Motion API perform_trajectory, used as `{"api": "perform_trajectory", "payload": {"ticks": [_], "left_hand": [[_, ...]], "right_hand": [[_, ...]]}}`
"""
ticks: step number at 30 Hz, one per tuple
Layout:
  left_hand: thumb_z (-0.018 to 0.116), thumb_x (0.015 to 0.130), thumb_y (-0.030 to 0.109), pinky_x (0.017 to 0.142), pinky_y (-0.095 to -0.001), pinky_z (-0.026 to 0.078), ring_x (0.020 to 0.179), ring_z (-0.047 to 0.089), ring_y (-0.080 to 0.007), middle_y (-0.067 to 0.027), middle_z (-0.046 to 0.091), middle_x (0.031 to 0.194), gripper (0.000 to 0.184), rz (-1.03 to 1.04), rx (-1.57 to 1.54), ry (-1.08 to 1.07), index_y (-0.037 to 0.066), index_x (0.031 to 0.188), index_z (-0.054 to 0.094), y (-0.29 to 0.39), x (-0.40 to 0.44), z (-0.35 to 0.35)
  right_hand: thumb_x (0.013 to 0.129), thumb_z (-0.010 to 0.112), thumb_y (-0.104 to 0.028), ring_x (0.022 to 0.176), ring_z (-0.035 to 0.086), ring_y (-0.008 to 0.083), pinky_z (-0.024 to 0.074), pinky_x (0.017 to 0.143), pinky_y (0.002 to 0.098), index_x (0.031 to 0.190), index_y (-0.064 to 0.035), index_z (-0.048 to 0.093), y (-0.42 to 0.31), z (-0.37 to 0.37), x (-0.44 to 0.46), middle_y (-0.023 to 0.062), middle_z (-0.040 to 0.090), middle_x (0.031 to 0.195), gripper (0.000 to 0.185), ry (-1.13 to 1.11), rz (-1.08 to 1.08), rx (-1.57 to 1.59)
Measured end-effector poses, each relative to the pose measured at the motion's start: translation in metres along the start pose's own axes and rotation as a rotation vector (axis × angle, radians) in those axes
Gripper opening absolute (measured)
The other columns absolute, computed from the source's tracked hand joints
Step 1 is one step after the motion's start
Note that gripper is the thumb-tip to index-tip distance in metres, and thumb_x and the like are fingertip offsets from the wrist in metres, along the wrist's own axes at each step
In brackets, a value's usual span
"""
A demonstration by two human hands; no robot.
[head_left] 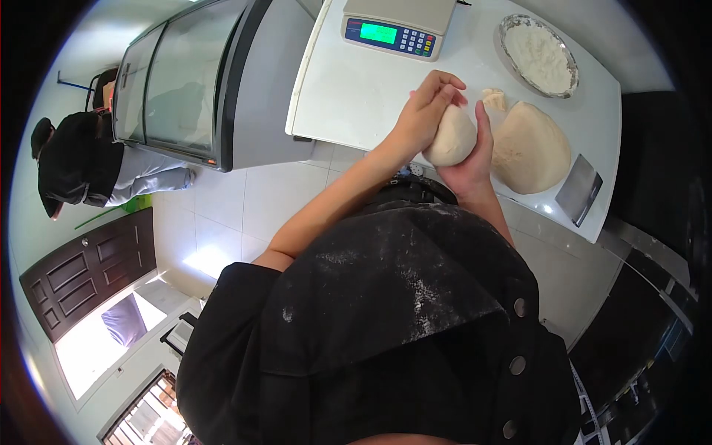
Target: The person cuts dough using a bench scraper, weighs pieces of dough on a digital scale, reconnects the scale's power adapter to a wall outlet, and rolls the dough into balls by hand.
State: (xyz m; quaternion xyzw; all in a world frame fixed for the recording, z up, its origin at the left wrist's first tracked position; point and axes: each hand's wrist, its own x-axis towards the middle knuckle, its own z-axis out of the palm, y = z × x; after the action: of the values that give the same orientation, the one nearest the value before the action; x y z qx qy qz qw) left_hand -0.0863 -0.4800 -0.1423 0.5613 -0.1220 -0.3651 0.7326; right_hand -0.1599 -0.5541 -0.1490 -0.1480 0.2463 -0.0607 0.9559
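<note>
A smooth, pale dough ball (451, 138) is held between my two hands, just past the table's near edge. My left hand (429, 110) cups its left and upper side, with the fingers bent over the top. Against the lower right side lies my right hand (475, 159), its thumb pointing up along the ball. A large, flattened dough mass (535, 148) rests on the white table to the right, dusted with flour on its left part. Near its upper left edge sits a small dough piece (495, 99).
On the white table (356, 100) stand a digital scale (389, 37) with a lit green display and a bowl of flour (539, 55). A metal scraper (578, 190) lies at the right edge. A person in dark clothing (81, 159) is at far left, beside a glass-fronted display case (185, 81).
</note>
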Motion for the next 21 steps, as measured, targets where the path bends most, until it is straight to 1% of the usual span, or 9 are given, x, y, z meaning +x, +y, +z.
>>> {"api": "perform_trajectory", "payload": {"ticks": [3,5,6,8,9,13,18,20,21], "left_hand": [[0.038,0.096,0.023,0.091,-0.0326,0.038,0.104,0.046,-0.022,-0.0156,0.045,0.117,0.032,0.277,0.688,0.091,0.003,0.118,0.05,-0.009,-0.002,-0.004],[0.038,0.096,0.027,0.098,-0.0358,0.032,0.118,0.035,-0.0222,-0.0172,0.032,0.13,0.036,0.12,0.613,0.042,0.001,0.119,0.049,-0.012,-0.011,-0.004],[0.038,0.096,0.027,0.098,-0.0358,0.032,0.118,0.035,-0.0222,-0.0172,0.032,0.13,0.036,0.116,0.617,0.04,0.001,0.119,0.049,-0.025,-0.011,-0.009],[0.04,0.095,0.032,0.092,-0.0361,0.039,0.108,0.047,-0.0233,-0.0171,0.044,0.12,0.039,-0.051,0.179,0.097,0.001,0.116,0.05,-0.058,-0.013,-0.019],[0.04,0.095,0.032,0.092,-0.0361,0.039,0.108,0.047,-0.0233,-0.0171,0.044,0.12,0.039,-0.065,0.179,0.094,0.001,0.116,0.05,-0.059,-0.013,-0.02],[0.041,0.093,0.036,0.079,-0.0342,0.047,0.087,0.057,-0.0233,-0.0142,0.055,0.104,0.041,-0.59,-0.616,0.225,0.001,0.111,0.051,-0.062,-0.022,-0.034],[0.044,0.091,0.037,0.067,-0.0315,0.05,0.072,0.059,-0.0216,-0.0109,0.06,0.092,0.039,-0.557,-0.459,0.479,0.002,0.107,0.052,-0.056,-0.013,-0.04],[0.044,0.091,0.036,0.067,-0.0323,0.05,0.074,0.059,-0.0215,-0.0109,0.06,0.092,0.038,-0.498,-0.423,0.489,0.002,0.106,0.052,-0.058,-0.003,-0.05],[0.044,0.091,0.036,0.067,-0.033,0.05,0.075,0.059,-0.0215,-0.0109,0.059,0.092,0.037,-0.435,-0.384,0.494,0.003,0.106,0.052,-0.059,0.005,-0.056]], "right_hand": [[0.088,0.044,-0.053,0.093,0.058,0.0171,0.0479,0.077,0.0286,0.119,-0.0055,0.049,0.004,0.01,-0.005,0.0101,0.058,0.105,0.057,-0.066,0.141,0.109],[0.088,0.045,-0.053,0.095,0.057,0.0177,0.0471,0.079,0.0295,0.12,-0.0052,0.047,0.008,-0.005,-0.003,0.0103,0.057,0.107,0.058,-0.043,0.147,0.066],[0.087,0.045,-0.053,0.097,0.056,0.0184,0.0463,0.081,0.0304,0.122,-0.0049,0.046,0.012,-0.018,0.0,0.0106,0.056,0.108,0.059,-0.016,0.151,0.021],[0.086,0.047,-0.053,0.101,0.054,0.0196,0.0447,0.085,0.0323,0.125,-0.0042,0.044,0.017,-0.035,0.003,0.0112,0.054,0.111,0.062,0.049,0.162,-0.067],[0.086,0.047,-0.053,0.101,0.054,0.0196,0.0447,0.085,0.0323,0.125,-0.0042,0.044,0.017,-0.035,0.004,0.0112,0.054,0.111,0.062,0.061,0.164,-0.059],[0.088,0.049,-0.046,0.104,0.051,0.0195,0.0417,0.087,0.0317,0.127,-0.0035,0.041,0.021,-0.023,0.007,0.0116,0.05,0.116,0.058,0.432,0.077,-0.162],[0.093,0.045,-0.035,0.107,0.049,0.0203,0.0418,0.089,0.0331,0.128,-0.0033,0.04,0.012,-0.059,0.006,0.0119,0.049,0.118,0.048,0.292,-0.151,-0.479],[0.094,0.045,-0.026,0.108,0.049,0.0197,0.0416,0.087,0.0319,0.128,-0.0049,0.041,-0.001,-0.074,0.002,0.012,0.05,0.117,0.04,0.258,-0.103,-0.495],[0.094,0.045,-0.026,0.108,0.049,0.0197,0.0416,0.087,0.0319,0.128,-0.0049,0.041,-0.007,-0.082,0.001,0.012,0.05,0.117,0.04,0.26,-0.098,-0.495]]}}
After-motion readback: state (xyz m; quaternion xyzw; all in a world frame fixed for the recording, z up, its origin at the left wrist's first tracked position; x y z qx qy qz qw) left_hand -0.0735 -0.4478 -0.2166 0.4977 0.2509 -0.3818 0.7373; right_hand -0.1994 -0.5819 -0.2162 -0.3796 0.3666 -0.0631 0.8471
